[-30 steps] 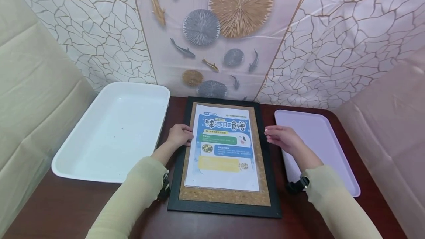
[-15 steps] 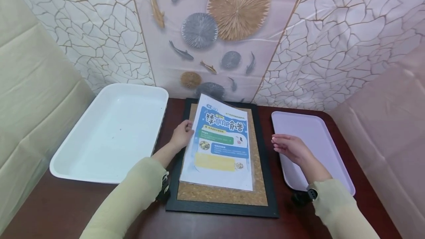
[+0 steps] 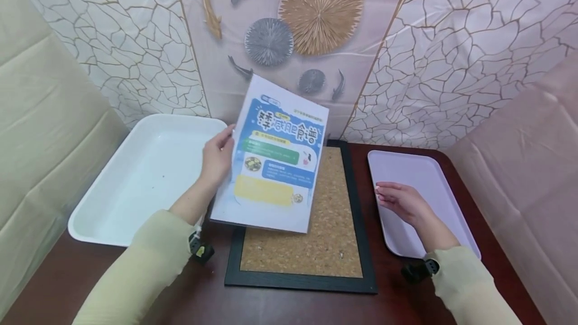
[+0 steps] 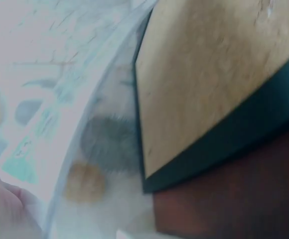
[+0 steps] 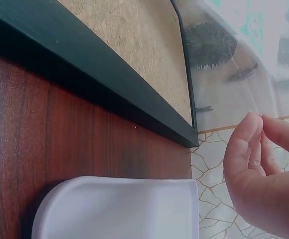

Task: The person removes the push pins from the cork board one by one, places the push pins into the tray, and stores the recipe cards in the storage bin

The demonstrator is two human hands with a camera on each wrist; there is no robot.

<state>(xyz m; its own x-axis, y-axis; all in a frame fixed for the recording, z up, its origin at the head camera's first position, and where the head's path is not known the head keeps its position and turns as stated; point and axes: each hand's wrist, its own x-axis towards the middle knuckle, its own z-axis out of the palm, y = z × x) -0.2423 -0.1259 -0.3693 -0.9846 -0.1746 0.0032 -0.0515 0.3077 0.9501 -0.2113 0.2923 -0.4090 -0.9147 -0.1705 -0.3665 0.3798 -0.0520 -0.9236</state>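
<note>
In the head view my left hand (image 3: 215, 159) pinches the left edge of a laminated poster (image 3: 275, 164), printed in blue, green and yellow with Chinese characters. The poster hangs tilted above a black-framed cork board (image 3: 334, 245), covering its upper left part. Close up in the left wrist view, the hand (image 4: 7, 209) is at the sheet's edge, partly cut off. My right hand (image 3: 406, 204) hovers over the near left side of a lilac tray (image 3: 433, 179). Its fingers are loosely bent, thumb and fingertips close together in the right wrist view, with nothing visible held.
A large white tray (image 3: 149, 164) stands on the left of the dark red-brown table (image 3: 289, 310). Behind the table hangs a patterned cloth (image 3: 451, 64). Pale fabric walls (image 3: 40, 139) close in both sides. Small shiny marks show on the cork.
The poster has come up off the cork board, moving up and left with my left hand. My right hand has shifted slightly right and down, away from the board.
</note>
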